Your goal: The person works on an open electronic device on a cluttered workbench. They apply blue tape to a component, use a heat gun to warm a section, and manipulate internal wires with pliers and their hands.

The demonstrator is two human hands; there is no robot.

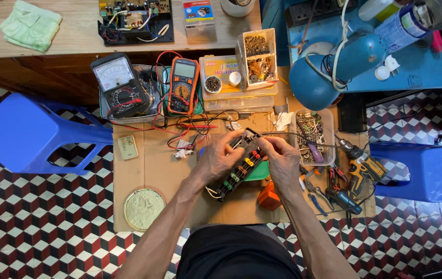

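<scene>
A long black circuit board (237, 169) with red, yellow, orange and green parts along it lies tilted above a low brown work surface (148, 170). My left hand (220, 157) grips its left side near the upper end. My right hand (282, 159) pinches the upper right end, where a thin wire (309, 137) runs off to the right. Under the board a green tray (260, 172) peeks out.
An analog meter (117, 82) and an orange digital multimeter (182, 85) sit at the back, with parts boxes (241, 77) beside them. A clear bin of components (311, 135), pliers (316, 194) and a cordless drill (361, 166) lie right. Blue stools (30, 133) (427, 170) flank the surface. A round tin (144, 208) sits front left.
</scene>
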